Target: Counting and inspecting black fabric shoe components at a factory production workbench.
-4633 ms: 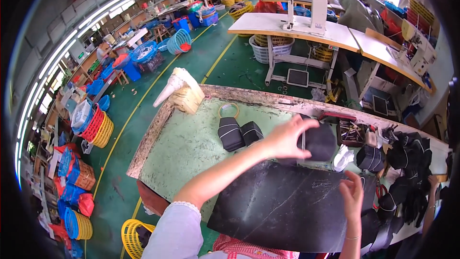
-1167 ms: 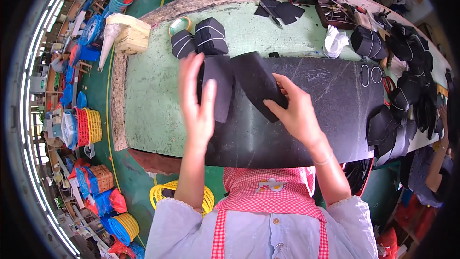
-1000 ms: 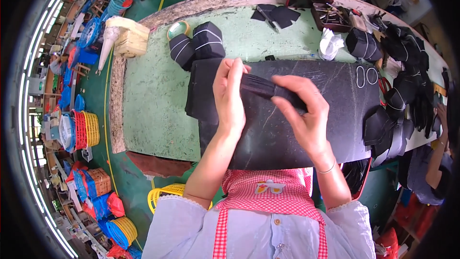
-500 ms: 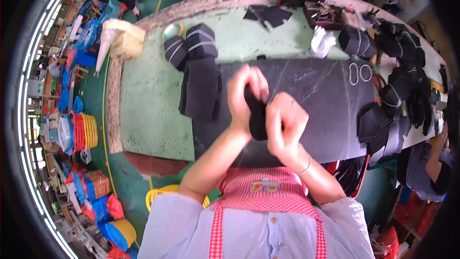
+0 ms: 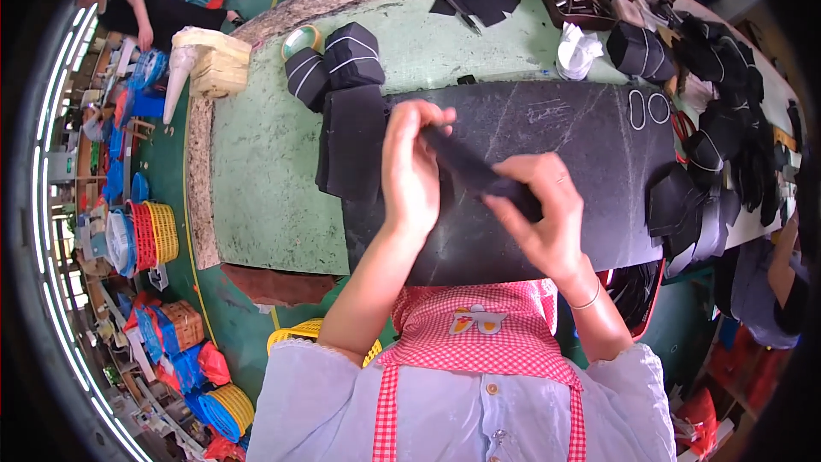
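A strip-like black piece (image 5: pixel 469 164), partly blurred, slants between my hands above a dark mat (image 5: pixel 590 180). The fingers of my left hand (image 5: pixel 412 173) close on its upper end. At the lower end, my right hand (image 5: pixel 547 210) pinches it between thumb and fingers. Just left of my left hand lies a stack of flat black pieces (image 5: pixel 355 141). Behind that stack stand a large banded black bundle (image 5: pixel 351 56) and a smaller one (image 5: pixel 306 74). Two pale elastic rings (image 5: pixel 658 109) rest on the mat's right side.
A tape roll (image 5: pixel 301 38) and a yellowish block (image 5: pixel 221 68) are at the far left. Scissors (image 5: pixel 466 15), a tool tray (image 5: pixel 577 4) and white crumpled material (image 5: pixel 579 51) lie along the back. More black bundles (image 5: pixel 710 150) crowd the right. Another person (image 5: pixel 150 4) is beyond the table.
My hands have moved apart, the right one to the right. The black piece, upright between them before, now slants down to the right. The view has shifted slightly.
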A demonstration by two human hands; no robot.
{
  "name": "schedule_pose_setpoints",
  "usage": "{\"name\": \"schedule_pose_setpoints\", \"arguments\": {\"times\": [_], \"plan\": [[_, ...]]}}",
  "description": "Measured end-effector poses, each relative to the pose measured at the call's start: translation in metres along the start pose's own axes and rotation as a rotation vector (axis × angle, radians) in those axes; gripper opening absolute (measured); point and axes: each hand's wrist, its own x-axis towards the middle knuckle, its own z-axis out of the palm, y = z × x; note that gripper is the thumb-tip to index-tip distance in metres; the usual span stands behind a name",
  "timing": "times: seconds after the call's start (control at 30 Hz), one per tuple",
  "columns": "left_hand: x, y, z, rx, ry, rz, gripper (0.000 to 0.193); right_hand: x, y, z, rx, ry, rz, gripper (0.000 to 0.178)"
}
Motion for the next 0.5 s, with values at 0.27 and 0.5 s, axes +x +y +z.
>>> {"name": "schedule_pose_setpoints", "arguments": {"times": [0.27,0.5], "plan": [[-0.068,-0.016,-0.015,-0.192,-0.226,-0.594,0.063,-0.014,-0.018,0.007,0.194,-0.267,0.371,0.042],[-0.072,0.01,-0.008,-0.149,-0.147,-0.744,0.047,-0.031,0.011,0.013,1.042,-0.297,0.759,0.009]]}}
